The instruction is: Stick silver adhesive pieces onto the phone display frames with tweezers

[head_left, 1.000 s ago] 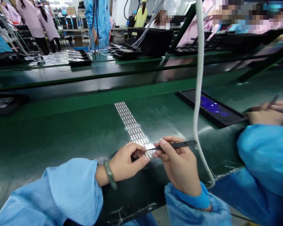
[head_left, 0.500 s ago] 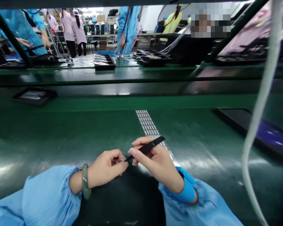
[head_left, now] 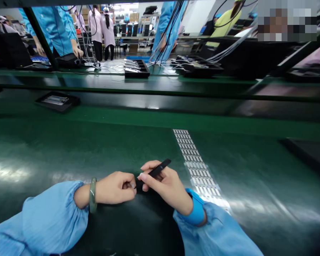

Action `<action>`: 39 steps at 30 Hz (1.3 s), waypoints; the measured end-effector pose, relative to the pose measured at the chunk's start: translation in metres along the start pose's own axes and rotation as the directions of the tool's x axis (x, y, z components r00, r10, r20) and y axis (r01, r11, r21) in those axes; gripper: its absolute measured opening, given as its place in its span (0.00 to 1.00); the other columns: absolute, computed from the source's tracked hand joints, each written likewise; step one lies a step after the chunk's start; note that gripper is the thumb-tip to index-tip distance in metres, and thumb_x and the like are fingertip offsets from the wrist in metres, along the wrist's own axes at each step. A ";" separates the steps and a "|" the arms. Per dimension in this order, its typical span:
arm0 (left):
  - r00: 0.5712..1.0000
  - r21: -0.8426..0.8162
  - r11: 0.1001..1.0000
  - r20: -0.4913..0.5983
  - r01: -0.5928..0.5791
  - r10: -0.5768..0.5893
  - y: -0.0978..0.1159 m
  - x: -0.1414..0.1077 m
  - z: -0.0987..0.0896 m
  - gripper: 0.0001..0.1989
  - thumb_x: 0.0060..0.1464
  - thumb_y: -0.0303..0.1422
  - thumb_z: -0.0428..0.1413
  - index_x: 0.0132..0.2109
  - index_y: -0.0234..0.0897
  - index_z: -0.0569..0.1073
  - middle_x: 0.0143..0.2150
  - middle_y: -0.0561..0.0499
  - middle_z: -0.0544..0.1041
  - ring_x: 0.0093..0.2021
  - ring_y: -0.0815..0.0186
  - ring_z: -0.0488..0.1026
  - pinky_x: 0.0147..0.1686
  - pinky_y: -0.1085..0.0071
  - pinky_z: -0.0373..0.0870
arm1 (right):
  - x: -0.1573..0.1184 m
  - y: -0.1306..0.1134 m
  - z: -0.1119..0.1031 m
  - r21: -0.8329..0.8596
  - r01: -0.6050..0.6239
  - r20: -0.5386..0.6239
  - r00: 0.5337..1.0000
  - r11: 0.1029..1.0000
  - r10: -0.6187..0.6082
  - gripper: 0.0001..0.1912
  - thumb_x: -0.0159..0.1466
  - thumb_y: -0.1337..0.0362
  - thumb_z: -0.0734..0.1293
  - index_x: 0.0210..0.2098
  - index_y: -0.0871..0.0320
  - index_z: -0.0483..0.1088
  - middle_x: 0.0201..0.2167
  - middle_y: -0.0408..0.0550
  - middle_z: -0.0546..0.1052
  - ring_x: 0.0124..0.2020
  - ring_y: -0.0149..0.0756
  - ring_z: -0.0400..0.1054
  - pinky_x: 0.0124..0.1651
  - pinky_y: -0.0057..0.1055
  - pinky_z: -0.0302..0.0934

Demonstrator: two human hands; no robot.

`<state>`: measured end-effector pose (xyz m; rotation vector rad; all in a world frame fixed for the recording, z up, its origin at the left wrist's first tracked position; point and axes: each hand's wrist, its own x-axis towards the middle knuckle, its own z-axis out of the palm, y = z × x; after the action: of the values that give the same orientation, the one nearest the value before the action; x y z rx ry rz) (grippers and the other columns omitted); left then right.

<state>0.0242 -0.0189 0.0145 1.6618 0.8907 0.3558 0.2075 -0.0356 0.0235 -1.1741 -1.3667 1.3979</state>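
My right hand (head_left: 166, 186) holds slim black tweezers (head_left: 160, 168), pinched between thumb and fingers, with their tip at the fingertips of my left hand (head_left: 114, 187). The left fingers are curled, and anything inside them is hidden. A jade bangle (head_left: 92, 195) circles my left wrist. Both hands rest on a green work mat (head_left: 69, 149). To their right lies a long strip of small metal parts on clear film (head_left: 196, 163), its near end beside my right wrist. Neither hand touches the strip.
A dark tray (head_left: 306, 153) sits at the right edge of the mat, and a small black tray (head_left: 57, 101) lies further back on the left. Beyond the green bench, black trays (head_left: 137, 68) and cables stand among co-workers in blue smocks (head_left: 50, 28).
The view has turned, shifting the strip rightward and out of the hands' reach. The tweezers have left the strip, and their tip now meets my left fingers. The white cable has gone from view.
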 end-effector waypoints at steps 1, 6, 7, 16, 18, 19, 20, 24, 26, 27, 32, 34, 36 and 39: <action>1.000 0.004 1.000 0.018 -0.002 0.002 -0.002 0.000 -0.002 0.04 0.47 0.27 0.53 0.27 0.34 0.65 0.21 0.59 0.64 0.22 0.75 0.59 0.22 0.80 0.54 | 0.000 0.002 0.000 0.025 -0.004 -0.007 1.000 1.000 0.005 0.12 0.55 0.58 0.70 0.34 0.57 0.66 0.21 0.41 0.74 0.20 0.31 0.71 0.27 0.29 0.67; 0.997 -0.007 1.000 0.080 -0.012 0.013 -0.012 0.006 -0.003 0.07 0.52 0.33 0.53 0.36 0.33 0.69 0.25 0.54 0.70 0.23 0.71 0.68 0.23 0.78 0.63 | 0.002 0.012 -0.010 0.134 0.052 -0.188 0.982 0.990 -0.026 0.12 0.55 0.60 0.71 0.33 0.57 0.66 0.24 0.43 0.76 0.20 0.29 0.70 0.27 0.28 0.66; 0.999 0.009 1.000 0.048 -0.023 0.022 -0.013 0.007 -0.001 0.08 0.54 0.34 0.52 0.37 0.33 0.69 0.25 0.54 0.70 0.23 0.71 0.68 0.23 0.78 0.64 | 0.002 0.012 -0.013 0.146 0.081 -0.252 0.967 0.986 -0.042 0.12 0.55 0.59 0.71 0.33 0.57 0.66 0.26 0.43 0.77 0.20 0.28 0.69 0.27 0.28 0.66; 0.874 0.508 0.758 -0.024 -0.408 0.486 -0.002 0.047 0.060 0.18 0.56 0.34 0.53 0.53 0.33 0.65 0.56 0.41 0.65 0.57 0.57 0.61 0.56 0.59 0.59 | -0.027 0.002 -0.069 -0.237 0.421 -0.871 0.307 0.876 -0.384 0.18 0.62 0.53 0.61 0.25 0.60 0.69 0.27 0.48 0.74 0.27 0.35 0.70 0.32 0.34 0.66; 0.834 0.578 0.659 0.071 -0.482 0.547 0.004 0.069 0.083 0.25 0.56 0.37 0.54 0.58 0.31 0.60 0.61 0.40 0.59 0.62 0.56 0.53 0.60 0.57 0.53 | -0.040 0.003 -0.081 -0.349 0.309 -0.908 0.121 0.885 -0.400 0.22 0.64 0.51 0.58 0.23 0.60 0.68 0.28 0.51 0.75 0.32 0.40 0.72 0.36 0.37 0.66; 0.831 0.600 0.634 0.100 -0.488 0.547 0.007 0.080 0.096 0.28 0.57 0.40 0.54 0.59 0.31 0.58 0.63 0.40 0.57 0.64 0.56 0.50 0.62 0.55 0.50 | -0.046 0.003 -0.086 -0.398 0.225 -0.905 0.065 0.889 -0.421 0.22 0.64 0.51 0.57 0.24 0.61 0.69 0.31 0.53 0.76 0.34 0.42 0.72 0.38 0.39 0.66; 0.839 0.619 0.622 0.113 -0.479 0.533 0.010 0.090 0.108 0.30 0.58 0.44 0.52 0.61 0.31 0.56 0.64 0.40 0.56 0.64 0.56 0.49 0.62 0.53 0.48 | -0.053 0.004 -0.090 -0.444 0.141 -0.891 0.038 0.885 -0.453 0.22 0.64 0.51 0.57 0.26 0.61 0.70 0.35 0.55 0.76 0.36 0.44 0.72 0.40 0.40 0.66; 0.869 0.689 0.579 0.156 -0.436 0.469 0.018 0.112 0.139 0.37 0.58 0.55 0.44 0.63 0.30 0.53 0.65 0.40 0.53 0.65 0.53 0.45 0.61 0.42 0.36 | -0.076 0.009 -0.099 -0.595 -0.022 -0.803 0.064 0.803 -0.593 0.17 0.63 0.56 0.61 0.39 0.63 0.73 0.42 0.59 0.76 0.36 0.45 0.73 0.43 0.42 0.66; 0.879 0.709 0.564 0.170 -0.423 0.446 0.017 0.113 0.138 0.38 0.56 0.57 0.43 0.63 0.32 0.56 0.65 0.40 0.52 0.66 0.52 0.44 0.60 0.39 0.32 | -0.083 0.012 -0.102 -0.664 -0.080 -0.748 0.085 0.744 -0.658 0.15 0.63 0.58 0.62 0.41 0.61 0.73 0.43 0.57 0.76 0.36 0.45 0.73 0.42 0.43 0.67; 0.886 0.715 0.565 0.168 -0.411 0.433 0.016 0.111 0.133 0.38 0.55 0.58 0.43 0.62 0.33 0.57 0.65 0.41 0.52 0.66 0.52 0.44 0.60 0.39 0.32 | -0.085 0.014 -0.103 -0.699 -0.107 -0.715 0.119 0.707 -0.689 0.13 0.62 0.59 0.63 0.41 0.60 0.73 0.43 0.56 0.76 0.37 0.46 0.73 0.43 0.44 0.66; 0.925 0.742 0.591 0.104 -0.317 0.366 0.002 0.100 0.079 0.38 0.52 0.57 0.50 0.62 0.35 0.58 0.65 0.42 0.53 0.65 0.51 0.47 0.59 0.38 0.34 | -0.075 0.020 -0.105 -0.853 -0.027 -0.430 0.601 0.521 -0.674 0.06 0.62 0.62 0.62 0.37 0.53 0.71 0.39 0.50 0.77 0.42 0.44 0.72 0.46 0.42 0.65; 0.938 0.748 0.607 0.059 -0.268 0.342 -0.005 0.092 0.054 0.38 0.52 0.55 0.53 0.62 0.36 0.58 0.65 0.42 0.53 0.65 0.50 0.47 0.59 0.37 0.34 | -0.063 0.023 -0.101 -0.886 0.048 -0.279 0.740 0.462 -0.612 0.06 0.63 0.62 0.62 0.35 0.53 0.71 0.40 0.49 0.77 0.42 0.42 0.71 0.46 0.42 0.65; 0.948 0.750 0.624 0.012 -0.219 0.317 -0.013 0.082 0.031 0.36 0.53 0.52 0.54 0.62 0.37 0.58 0.65 0.42 0.54 0.65 0.51 0.47 0.59 0.38 0.33 | -0.049 0.023 -0.093 -0.904 0.100 -0.164 0.817 0.416 -0.552 0.07 0.63 0.62 0.61 0.36 0.53 0.71 0.42 0.48 0.77 0.43 0.41 0.71 0.45 0.41 0.66; 0.957 0.751 0.643 -0.053 -0.150 0.285 -0.025 0.062 0.005 0.28 0.58 0.46 0.52 0.61 0.41 0.59 0.65 0.45 0.55 0.65 0.53 0.47 0.60 0.40 0.32 | -0.027 0.019 -0.079 -0.912 0.159 -0.034 0.889 0.377 -0.456 0.09 0.64 0.60 0.61 0.40 0.52 0.71 0.47 0.48 0.74 0.44 0.40 0.71 0.42 0.38 0.68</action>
<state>0.0595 0.0235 -0.0236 2.5572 1.0368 0.3146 0.2913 -0.0462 0.0088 -1.5527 -2.0587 0.0660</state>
